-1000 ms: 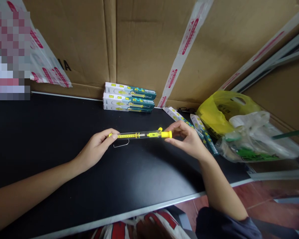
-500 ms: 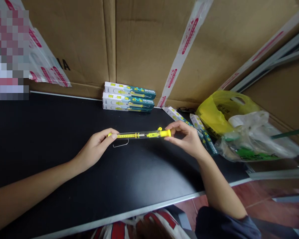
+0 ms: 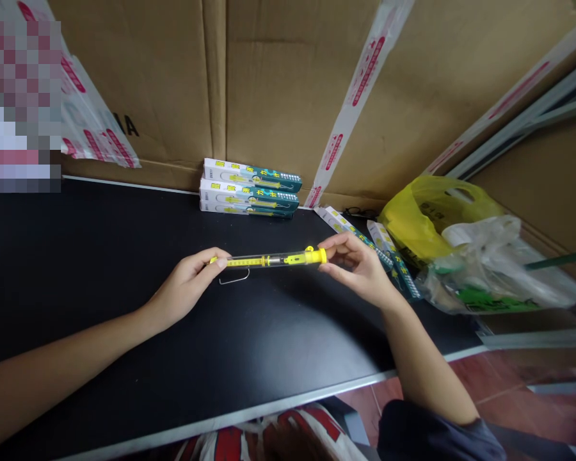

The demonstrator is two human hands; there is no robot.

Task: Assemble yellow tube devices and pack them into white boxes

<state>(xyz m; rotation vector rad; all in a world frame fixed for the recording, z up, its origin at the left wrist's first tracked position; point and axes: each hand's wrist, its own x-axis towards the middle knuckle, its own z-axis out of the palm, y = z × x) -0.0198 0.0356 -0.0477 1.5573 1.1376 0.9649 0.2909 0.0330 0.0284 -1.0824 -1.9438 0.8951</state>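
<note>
A spring scale (image 3: 247,261), a clear tube with a yellow graduated strip inside, is held level between both hands above the black table. My left hand (image 3: 185,285) pinches its left end between thumb and fingers. At the other end my right hand (image 3: 358,266) grips the yellow end cap (image 3: 322,255) with thumb and fingertips. A small yellow knob (image 3: 310,249) sticks up beside that cap. Below the tube, near my left fingers, is a bent metal wire hook (image 3: 235,278); whether it joins the scale is hidden.
Several printed boxes (image 3: 249,198) are stacked at the back against the cardboard wall (image 3: 278,96). Two more boxes (image 3: 396,259) lie behind my right hand. A yellow plastic bag (image 3: 413,211) and a clear bag (image 3: 499,269) sit at the right. The table's front edge (image 3: 288,410) runs below my arms.
The yellow end cap in my right hand has shifted slightly left, toward my left hand, and its knob sits a little lower. Both hands keep their grip.
</note>
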